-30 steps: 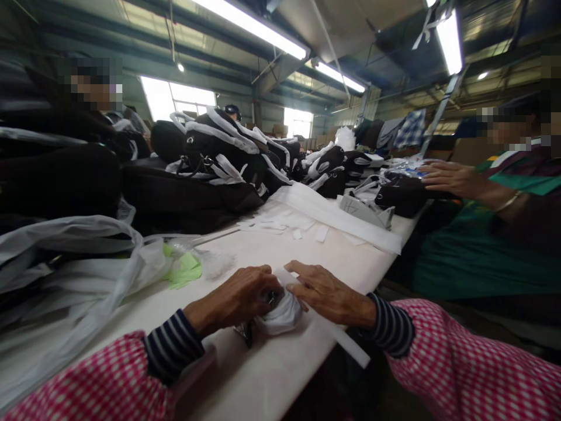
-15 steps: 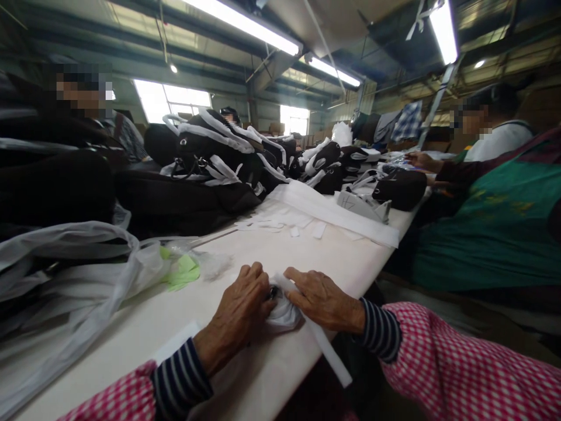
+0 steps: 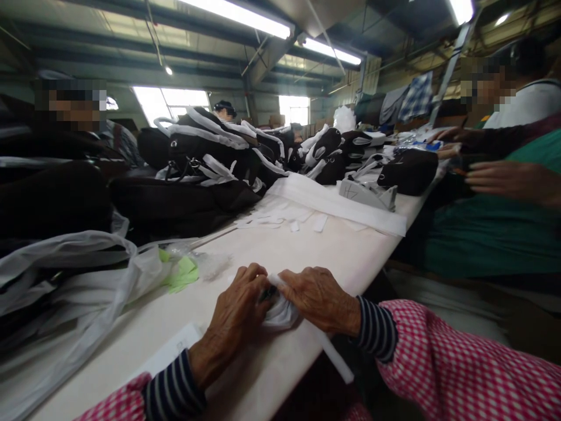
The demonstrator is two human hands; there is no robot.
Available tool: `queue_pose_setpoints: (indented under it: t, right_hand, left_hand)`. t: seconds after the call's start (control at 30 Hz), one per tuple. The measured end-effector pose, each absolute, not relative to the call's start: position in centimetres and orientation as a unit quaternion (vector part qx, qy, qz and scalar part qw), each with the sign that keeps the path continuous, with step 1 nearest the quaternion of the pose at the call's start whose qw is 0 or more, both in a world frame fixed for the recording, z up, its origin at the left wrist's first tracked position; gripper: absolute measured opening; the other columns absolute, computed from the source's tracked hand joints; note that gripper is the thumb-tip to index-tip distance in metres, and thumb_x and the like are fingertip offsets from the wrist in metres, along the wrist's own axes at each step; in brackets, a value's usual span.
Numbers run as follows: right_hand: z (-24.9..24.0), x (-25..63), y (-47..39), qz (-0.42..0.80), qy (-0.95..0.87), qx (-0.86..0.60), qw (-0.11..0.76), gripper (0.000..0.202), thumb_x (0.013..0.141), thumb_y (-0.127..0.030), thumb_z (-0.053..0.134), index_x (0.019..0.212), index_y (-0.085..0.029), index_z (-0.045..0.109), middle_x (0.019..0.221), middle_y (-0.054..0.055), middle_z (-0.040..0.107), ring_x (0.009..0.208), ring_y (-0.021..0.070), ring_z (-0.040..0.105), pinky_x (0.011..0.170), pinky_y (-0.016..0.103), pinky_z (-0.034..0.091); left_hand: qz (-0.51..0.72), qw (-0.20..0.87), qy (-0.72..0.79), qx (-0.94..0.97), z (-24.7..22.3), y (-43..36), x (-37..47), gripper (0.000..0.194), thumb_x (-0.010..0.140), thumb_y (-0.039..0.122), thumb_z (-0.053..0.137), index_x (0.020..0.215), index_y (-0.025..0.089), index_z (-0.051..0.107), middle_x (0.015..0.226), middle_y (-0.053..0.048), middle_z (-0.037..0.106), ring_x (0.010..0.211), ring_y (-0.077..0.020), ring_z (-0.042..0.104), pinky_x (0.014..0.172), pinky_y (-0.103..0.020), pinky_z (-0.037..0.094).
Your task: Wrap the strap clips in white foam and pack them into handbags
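Near the front edge of the table, my left hand [image 3: 243,301] and my right hand [image 3: 322,298] meet over a small bundle wrapped in white material [image 3: 283,314]. A dark, shiny bit shows between the hands, too small to name. My left fingers are curled closed on the bundle's left side. With thumb and fingers pressed together, my right hand pinches a white strip [image 3: 337,356] against the top of the bundle. The strip's loose end hangs past the table edge under my right wrist. What the wrapping covers is hidden.
Black bags with white-wrapped straps [image 3: 210,152] are piled at the back left. A long white sheet [image 3: 337,204] and small white pieces lie mid-table. Green paper scraps [image 3: 182,273] and a white card [image 3: 170,351] lie left. A co-worker's hand [image 3: 508,181] is at right.
My right hand has moved slightly left, closer to my left hand, folding the strip over the bundle. The co-worker's hand at right has come into view.
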State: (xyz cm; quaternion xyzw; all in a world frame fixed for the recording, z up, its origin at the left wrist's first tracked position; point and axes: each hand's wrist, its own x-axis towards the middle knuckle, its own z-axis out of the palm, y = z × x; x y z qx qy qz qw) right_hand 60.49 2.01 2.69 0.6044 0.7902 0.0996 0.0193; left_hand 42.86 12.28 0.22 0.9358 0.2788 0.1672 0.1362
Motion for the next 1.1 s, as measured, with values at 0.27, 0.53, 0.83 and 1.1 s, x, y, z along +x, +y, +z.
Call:
queue_pose_setpoints:
  t: [0.27,0.53,0.83,1.1]
  right_hand:
    - [2.7,60.0,1.8,0.086,0.776,0.625,0.019,0.027,0.107,-0.018,0.036,0.115,-0.02,0.062,0.111,0.007,0.068,0.082,0.0243,0.068,0.063,0.035,0.048]
    - [2.6,60.1,2.0,0.064,0.756,0.652,-0.008,0.024,0.109,-0.022,0.036,0.119,-0.019,0.057,0.103,0.01,0.071,0.084,0.0248,0.07,0.066,0.035,0.046]
    - [0.9,60.0,2.6,0.101,0.731,0.669,-0.088,0.02,0.101,-0.024,0.047,0.119,-0.017,0.051,0.081,0.009,0.072,0.069,0.0261,0.071,0.062,0.033,0.045]
    - [3.3,59.8,2.9,0.008,0.718,0.691,-0.079,0.02,0.101,-0.026,0.046,0.111,-0.02,0.063,0.098,0.014,0.077,0.087,0.0252,0.074,0.077,0.033,0.05]
  left_hand:
    - [0.189,0.226,0.257,0.92,0.5,12.9,42.5,0.023,0.079,0.006,0.064,0.095,0.023,0.061,0.108,-0.002,0.059,0.103,-0.022,0.053,0.09,-0.037,0.045]
    - [0.199,0.25,0.234,0.918,0.4,13.1,42.6,0.021,0.078,0.006,0.061,0.091,0.023,0.062,0.107,-0.002,0.059,0.102,-0.0218,0.053,0.09,-0.038,0.045]
    - [0.187,0.15,0.18,0.954,-0.8,13.2,42.8,0.013,0.093,0.011,0.053,0.088,0.021,0.061,0.103,-0.005,0.059,0.1,-0.0241,0.049,0.085,-0.038,0.046]
    - [0.151,0.097,0.158,0.971,-0.2,12.7,42.4,0.021,0.099,0.01,0.043,0.091,0.019,0.06,0.092,-0.006,0.057,0.09,-0.0237,0.047,0.081,-0.039,0.043]
